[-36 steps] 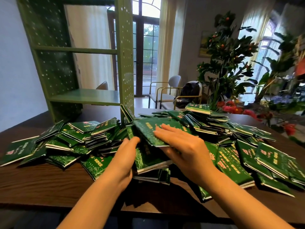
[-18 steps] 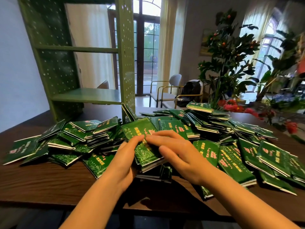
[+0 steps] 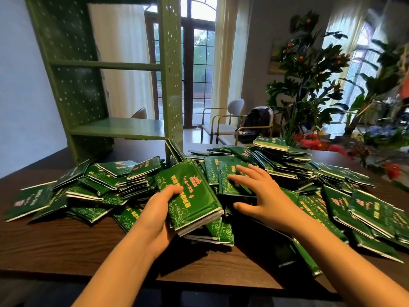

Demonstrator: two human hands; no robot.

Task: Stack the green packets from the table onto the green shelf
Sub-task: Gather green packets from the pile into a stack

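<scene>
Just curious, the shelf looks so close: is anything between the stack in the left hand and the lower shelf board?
Nothing sits on the board. The shelf's upright rises just behind the stack the left hand holds, so it likely must pass left of that.

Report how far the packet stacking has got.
Done: nothing yet; the visible boards of the green shelf hold no packets. In hand: the left hand grips a small stack of packets, while the right hand reaches, open, over the heap of loose packets. Left: nearly everything; that heap covers much of the table.
</scene>
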